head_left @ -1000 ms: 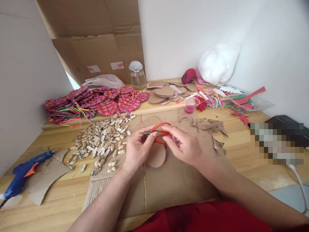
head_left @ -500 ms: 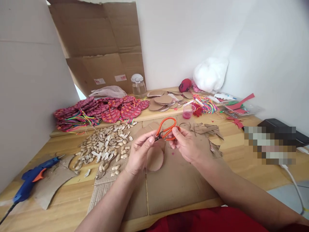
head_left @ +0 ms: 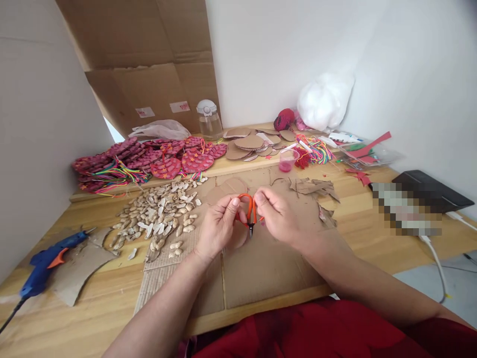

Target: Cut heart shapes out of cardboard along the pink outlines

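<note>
Both hands grip a pair of scissors (head_left: 251, 215) with orange handles and short dark blades pointing down toward me. My left hand (head_left: 222, 219) is closed on the left handle loop, thumb on top. My right hand (head_left: 274, 211) is closed on the right loop, its fingers curled. Under the scissors, a round cardboard piece (head_left: 234, 241) lies partly hidden by my left hand. Behind it is another cardboard disc (head_left: 228, 187). Both rest on a large cardboard sheet (head_left: 268, 281). A heap of peanut shells (head_left: 156, 211) spreads to the left of my left hand.
A blue glue gun (head_left: 55, 258) lies at far left on a cardboard scrap (head_left: 80, 273). Decorated red pieces (head_left: 164, 159) with coloured strings, cardboard discs (head_left: 249, 143) and a cup of pink liquid (head_left: 286, 161) line the back. Torn cardboard (head_left: 313, 188) lies right, near a black box (head_left: 428, 189).
The scissors have turned from blades pointing left to blades pointing down toward me. My left hand has shifted from the blade area to a handle loop. The camera view has tilted slightly.
</note>
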The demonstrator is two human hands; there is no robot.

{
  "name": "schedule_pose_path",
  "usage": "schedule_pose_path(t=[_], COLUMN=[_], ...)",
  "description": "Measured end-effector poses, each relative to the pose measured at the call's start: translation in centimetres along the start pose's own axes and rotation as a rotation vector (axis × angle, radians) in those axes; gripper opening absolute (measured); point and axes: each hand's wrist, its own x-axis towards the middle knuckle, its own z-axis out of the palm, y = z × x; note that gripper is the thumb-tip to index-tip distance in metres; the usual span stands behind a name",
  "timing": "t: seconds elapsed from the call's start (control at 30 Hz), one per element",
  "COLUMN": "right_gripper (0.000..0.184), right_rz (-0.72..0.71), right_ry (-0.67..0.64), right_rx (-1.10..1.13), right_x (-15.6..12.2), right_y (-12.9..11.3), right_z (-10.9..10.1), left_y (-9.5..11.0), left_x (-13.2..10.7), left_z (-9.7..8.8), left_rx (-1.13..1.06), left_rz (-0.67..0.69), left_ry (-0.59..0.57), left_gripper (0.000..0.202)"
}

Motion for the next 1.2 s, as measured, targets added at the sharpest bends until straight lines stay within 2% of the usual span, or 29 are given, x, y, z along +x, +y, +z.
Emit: schedule_pose_path(t=[0.13, 0.3, 0.4, 0.53, 0.6, 0.7, 0.77, 0.87, 1.0, 1.1, 1.2], right_gripper=[0.038, 0.039, 0.040, 0.039, 0.039, 0.035, 0.031, 0.028, 0.034, 0.031, 0.029], right_rz=[-0.037, -0.004, 0.028, 0.061, 0.094, 0.163, 0.173, 0.153, 0.146, 0.111, 0.102], right_ry=[-0.032, -0.186, -0.291, -0.422, -0.414, -0.364, -0.392, -0.437, -0.414, -0.368, -0.270], right_rx=[-0.213, -0.408, -0.375, -0.179, -0.063, 0.102, 0.145, 0.013, -0.185, -0.244, -0.266], right_x=[-0.3, 0.1, 0.3, 0.5, 0.7, 1.0, 1.1, 1.0, 0.7, 0.4, 0.2], right_y=[-0.5, -1.2, -1.1, -0.4, 0.0, 0.5, 0.6, 0.7, 0.6, 0.4, 0.1], right_z=[-0.2, -1.3, -1.6, -1.4, -1.3, -1.2, -1.2, -1.2, -1.1, -0.9, -0.7], left_y=[0.2, 0.3, 0.4, 0.4, 0.2, -0.1, -0.2, -0.4, -0.4, -0.4, -0.3], left_x=[-0.2, 0.1, 0.3, 0.5, 0.4, 0.4, 0.5, 0.9, 1.1, 1.2, 1.4], left_z=[-0.3, -1.1, -1.4, -1.4, -1.3, -1.0, -0.9, -0.8, -0.8, -1.0, -1.6], left_rx=[0.249, 0.381, 0.410, 0.317, 0.242, 0.074, -0.057, -0.185, -0.234, -0.210, -0.166], left_rz=[0.018, 0.017, 0.041, 0.018, -0.024, -0.103, -0.121, -0.124, -0.152, -0.183, -0.193], left_ry=[-0.086, -0.243, -0.335, -0.447, -0.401, -0.248, -0.161, -0.033, 0.074, 0.101, 0.069], left_gripper=[0.043, 0.042, 0.041, 0.045, 0.047, 0.044, 0.043, 0.043, 0.044, 0.047, 0.046])
